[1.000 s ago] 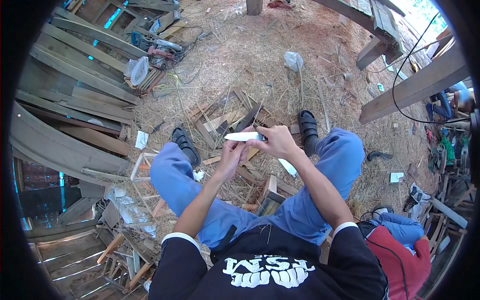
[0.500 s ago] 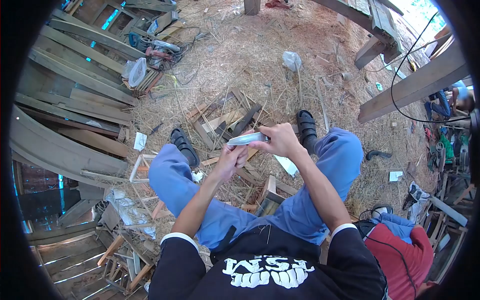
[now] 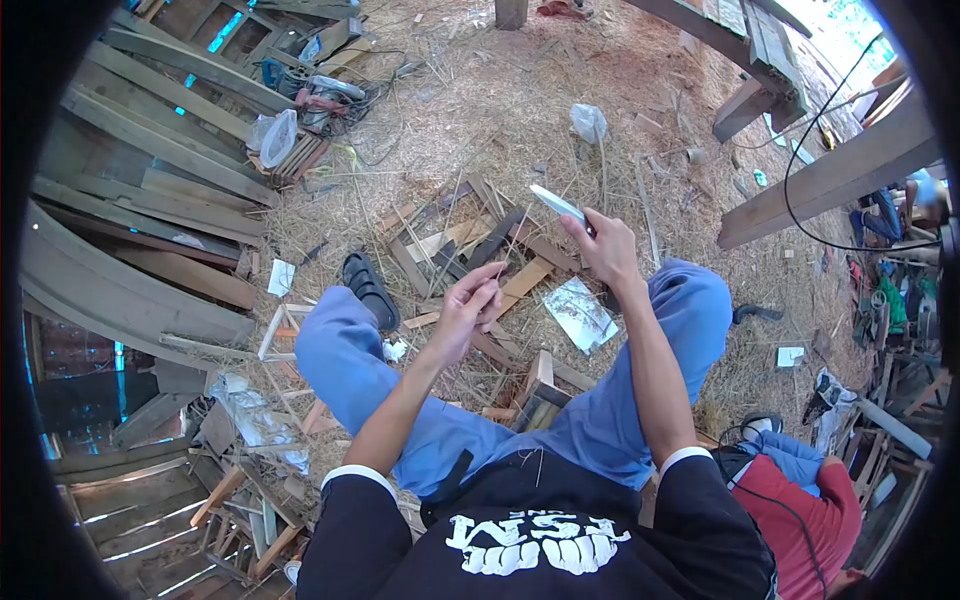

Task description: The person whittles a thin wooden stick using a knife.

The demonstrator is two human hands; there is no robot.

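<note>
In my right hand (image 3: pixel 612 252) is a knife (image 3: pixel 558 202), its pale blade pointing up and to the left, away from my body. My left hand (image 3: pixel 468 312) is closed in a pinch around a thin sliver (image 3: pixel 499 272), which looks like a strip of wood or bamboo; most of it is hidden by the fingers. The two hands are apart, with the blade well clear of the sliver. Below them on the ground lie wood offcuts (image 3: pixel 525 284) and a white sheet (image 3: pixel 581 314) scattered with shavings.
A circular saw (image 3: pixel 328 105) and a plastic bag (image 3: pixel 278 140) sit beside stacked planks (image 3: pixel 165 143) on the left. Wooden beams (image 3: pixel 830 180) and a black cable (image 3: pixel 790 190) cross the right side. A person in a red shirt (image 3: pixel 800 510) is at lower right.
The knife was across the left hand, near its fingers. My right hand has since swung it up and right, away from the left hand, and the white sheet is more exposed.
</note>
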